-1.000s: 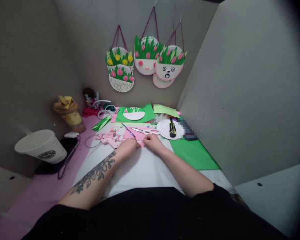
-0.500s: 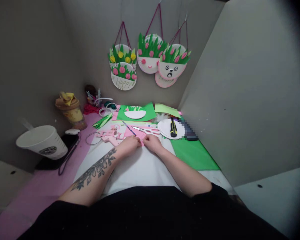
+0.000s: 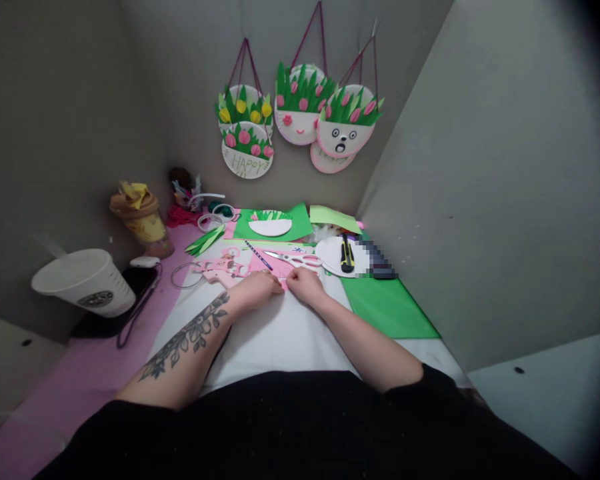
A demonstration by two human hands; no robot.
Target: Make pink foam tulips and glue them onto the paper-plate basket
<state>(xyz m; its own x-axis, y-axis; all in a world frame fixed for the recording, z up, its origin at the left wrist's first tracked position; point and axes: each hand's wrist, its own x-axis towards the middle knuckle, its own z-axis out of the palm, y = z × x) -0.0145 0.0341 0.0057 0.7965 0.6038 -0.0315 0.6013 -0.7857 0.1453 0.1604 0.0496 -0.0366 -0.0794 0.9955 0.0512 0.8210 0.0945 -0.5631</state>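
1. Compared with a second ago, my left hand (image 3: 260,289) lies closer to my right hand (image 3: 305,285) in the head view, covering more of the pink between them; the right stays nearly put.
2. My left fingers sit close together, reaching rightward, and my right ones are curled in. Whether either set is clamped on the pink piece (image 3: 284,285), I cannot tell.
3. That piece is at the white counter (image 3: 280,340), between my hands and nearer me than the pink sheet (image 3: 258,263).
4. Judging this as close work on thin paper, I do best with light fingertip pressure and an even, gentle hold, so nothing creases.
5. Too much of the piece is hidden to read its direction or long axis. Beyond it, the scissors (image 3: 294,261) lie roughly crosswise, blades leftward, while the pencil (image 3: 258,255) slants from far left toward my left hand.
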